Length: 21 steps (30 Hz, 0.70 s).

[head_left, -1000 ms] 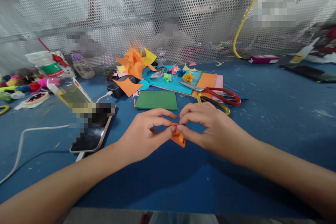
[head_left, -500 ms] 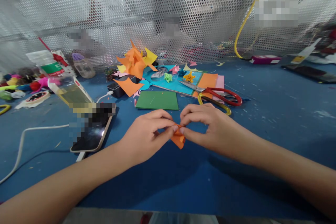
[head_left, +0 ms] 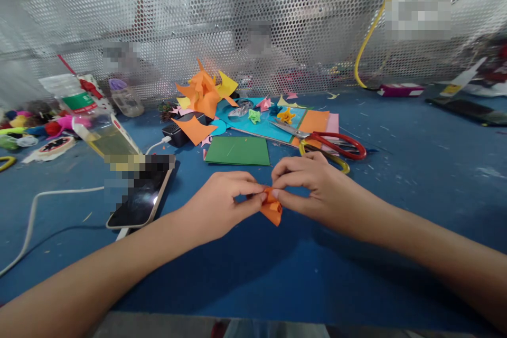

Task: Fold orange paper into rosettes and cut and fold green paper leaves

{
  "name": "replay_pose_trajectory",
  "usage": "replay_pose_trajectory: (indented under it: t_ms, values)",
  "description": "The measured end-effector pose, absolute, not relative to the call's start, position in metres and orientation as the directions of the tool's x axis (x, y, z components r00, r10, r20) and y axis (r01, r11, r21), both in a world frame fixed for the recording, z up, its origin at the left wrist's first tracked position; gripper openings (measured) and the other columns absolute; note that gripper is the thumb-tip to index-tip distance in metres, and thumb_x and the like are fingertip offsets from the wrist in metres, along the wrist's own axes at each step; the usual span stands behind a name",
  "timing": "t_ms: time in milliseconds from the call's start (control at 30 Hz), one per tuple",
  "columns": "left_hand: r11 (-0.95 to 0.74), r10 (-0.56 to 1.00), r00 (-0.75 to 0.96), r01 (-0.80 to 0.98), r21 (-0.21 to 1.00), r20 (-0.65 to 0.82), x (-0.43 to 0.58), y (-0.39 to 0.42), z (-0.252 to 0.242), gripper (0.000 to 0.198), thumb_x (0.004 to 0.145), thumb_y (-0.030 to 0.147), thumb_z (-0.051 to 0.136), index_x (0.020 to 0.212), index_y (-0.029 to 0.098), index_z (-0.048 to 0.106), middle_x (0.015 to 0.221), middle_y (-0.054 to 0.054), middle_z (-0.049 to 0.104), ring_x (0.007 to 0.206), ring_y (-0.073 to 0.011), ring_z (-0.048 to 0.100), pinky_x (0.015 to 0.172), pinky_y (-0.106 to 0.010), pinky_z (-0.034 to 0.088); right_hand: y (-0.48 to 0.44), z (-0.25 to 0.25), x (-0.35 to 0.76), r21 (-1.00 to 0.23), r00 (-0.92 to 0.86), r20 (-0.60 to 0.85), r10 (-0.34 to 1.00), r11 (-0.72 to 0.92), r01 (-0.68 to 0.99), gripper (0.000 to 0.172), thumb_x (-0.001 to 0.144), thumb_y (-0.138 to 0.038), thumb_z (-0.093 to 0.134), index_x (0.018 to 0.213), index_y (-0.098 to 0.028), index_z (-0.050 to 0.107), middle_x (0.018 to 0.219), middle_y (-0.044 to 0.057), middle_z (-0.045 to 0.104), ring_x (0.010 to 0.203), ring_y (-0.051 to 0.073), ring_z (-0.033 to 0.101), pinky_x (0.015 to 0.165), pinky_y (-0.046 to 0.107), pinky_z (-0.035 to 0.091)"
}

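Note:
A small folded piece of orange paper (head_left: 272,211) is held between my two hands, above the blue table. My left hand (head_left: 222,202) pinches its left side with thumb and forefinger. From the right, my right hand (head_left: 312,186) grips the upper edge between thumb and fingertips. The paper's lower corner points down, and a rolled or curled fold shows on its right side. Fingertips hide its upper part. Just beyond my hands lie a green paper stack (head_left: 237,150) and scissors (head_left: 336,145) with red and yellow handles.
A phone (head_left: 144,195) on a white cable lies at left, with a clear bottle (head_left: 75,96) behind it. Orange paper scraps (head_left: 204,90), small folded paper flowers (head_left: 285,115) and blue sheets (head_left: 261,124) are at the back. A perforated metal panel (head_left: 222,5) rises behind the table (head_left: 253,285).
The orange paper has shifted slightly right and turned a little, so its curled fold shows more. Both hands keep their pinch on it, my left fingers having moved slightly.

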<state>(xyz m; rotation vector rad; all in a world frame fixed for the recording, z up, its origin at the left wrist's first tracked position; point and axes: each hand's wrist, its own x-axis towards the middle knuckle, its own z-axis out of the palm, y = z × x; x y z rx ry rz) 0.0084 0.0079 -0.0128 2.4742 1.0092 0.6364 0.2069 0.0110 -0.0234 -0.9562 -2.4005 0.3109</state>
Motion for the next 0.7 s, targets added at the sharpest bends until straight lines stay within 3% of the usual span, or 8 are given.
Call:
replay_pose_trajectory:
  t_ms: [167, 367, 600, 700]
  values:
    - [-0.631, 0.761, 0.571, 0.545, 0.552, 0.306, 0.008, 0.007, -0.015, 0.017, 0.082, 0.021, 0.056, 0.076, 0.02, 0.072, 0.069, 0.0, 0.066, 0.054, -0.0087, 0.056, 0.048, -0.019, 0.042, 0.008, -0.021, 0.204, -0.397, -0.599, 0.418, 0.683, 0.73, 0.556, 0.015, 0.084, -0.023, 0.053, 0.072, -0.022, 0.062, 0.087, 0.001, 0.063, 0.079, 0.015, 0.058, 0.08, 0.039, 0.03]
    - [-0.661, 0.749, 0.499, 0.513, 0.548, 0.435, 0.008, 0.005, -0.018, 0.016, 0.081, 0.018, 0.057, 0.075, 0.019, 0.071, 0.07, 0.0, 0.066, 0.058, -0.0091, 0.058, 0.053, -0.019, 0.043, 0.004, -0.018, 0.202, -0.411, -0.471, 0.501, 0.726, 0.678, 0.609, 0.009, 0.077, -0.021, 0.06, 0.068, -0.023, 0.062, 0.082, -0.001, 0.062, 0.071, 0.014, 0.056, 0.08, 0.041, 0.03]
    - [-0.593, 0.794, 0.49, 0.496, 0.635, 0.358, 0.007, 0.004, -0.014, 0.008, 0.075, 0.021, 0.064, 0.068, 0.018, 0.067, 0.069, 0.0, 0.066, 0.06, -0.0099, 0.059, 0.049, -0.017, 0.044, -0.001, -0.016, 0.203, -0.218, -0.603, 0.545, 0.583, 0.793, 0.569, 0.018, 0.088, -0.018, 0.049, 0.079, -0.023, 0.065, 0.09, 0.002, 0.064, 0.081, 0.016, 0.057, 0.079, 0.039, 0.027]
    - [-0.603, 0.786, 0.506, 0.497, 0.624, 0.356, 0.007, 0.005, -0.013, 0.006, 0.074, 0.018, 0.065, 0.068, 0.016, 0.064, 0.071, 0.0, 0.065, 0.064, -0.0104, 0.06, 0.049, -0.016, 0.045, -0.003, -0.018, 0.2, -0.224, -0.598, 0.56, 0.573, 0.8, 0.557, 0.016, 0.088, -0.018, 0.05, 0.081, -0.023, 0.063, 0.091, 0.001, 0.064, 0.083, 0.015, 0.058, 0.081, 0.039, 0.026]
